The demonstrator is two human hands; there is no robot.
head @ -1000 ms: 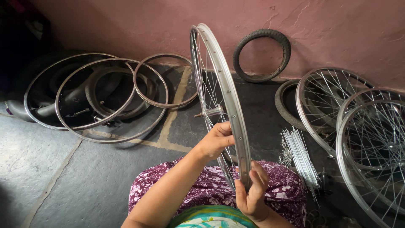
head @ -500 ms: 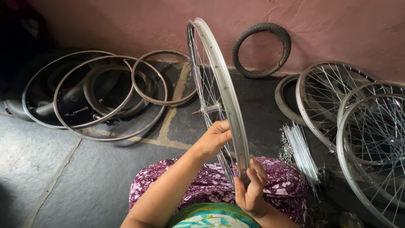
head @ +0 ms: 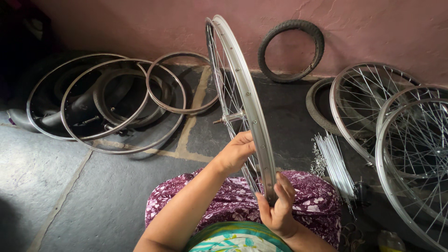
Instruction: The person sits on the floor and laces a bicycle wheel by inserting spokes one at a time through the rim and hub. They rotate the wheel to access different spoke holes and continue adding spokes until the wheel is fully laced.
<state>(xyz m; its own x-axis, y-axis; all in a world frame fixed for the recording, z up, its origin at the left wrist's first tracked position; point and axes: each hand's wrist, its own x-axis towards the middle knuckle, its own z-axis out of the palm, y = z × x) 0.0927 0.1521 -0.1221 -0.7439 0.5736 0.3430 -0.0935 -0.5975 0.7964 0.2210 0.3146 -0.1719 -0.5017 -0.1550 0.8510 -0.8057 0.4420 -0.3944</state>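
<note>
The person holds a spoked bicycle wheel (head: 242,107) upright on edge over the lap, its lower rim resting against a purple floral cloth (head: 308,196) that covers the knees. The left hand (head: 235,151) reaches in from the side, its fingers curled among the thin wire spokes just below the hub and axle (head: 231,117). The right hand (head: 278,207) is wrapped partly closed around the bottom of the rim, thumb and fingers pressing its outer face. The wheel looks well along: its spokes seem to run from hub to rim all the way round, though whether each is tight cannot be told. More appears to be left around it. A loose bundle of straight silvery spokes (head: 333,163) lies on the floor at the right, with a small heap of tiny metal pieces (head: 319,161) just beside it. Bare rims without spokes (head: 126,100) lie overlapping near the far left of the floor, dull grey metal hoops, with dark rubber tubes under them. Finished-looking spoked wheels (head: 396,130) are stacked at the right edge, bright and fine-wired. A knobbly black tyre (head: 291,51) leans on the rough pink wall. The floor is dark, matt stone slabs (head: 70,186).
</note>
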